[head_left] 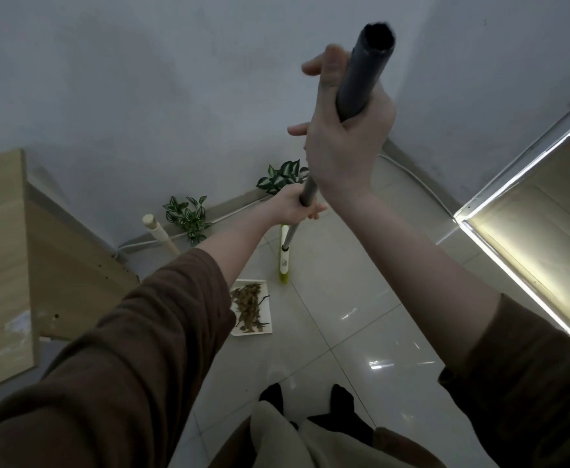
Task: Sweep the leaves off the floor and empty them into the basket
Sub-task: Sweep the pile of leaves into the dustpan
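I hold a grey broom handle [364, 72] upright in front of me. My right hand [344, 143] grips it near its top, with two fingers sticking out. Lower down, my left hand [298, 206] is closed around the thin shaft. The broom's white and green head [284, 261] rests on the tiled floor. Just left of the head lies a white dustpan [266, 327] holding a pile of brown dry leaves [248, 307]. No basket is in view.
A wooden cabinet [3, 251] stands on the left. Two potted green plants [189, 216] [281, 177] and a pale dustpan handle [158, 233] sit along the back wall. A lit shelf unit [530, 211] is on the right. My feet [307, 400] stand on the glossy tiles.
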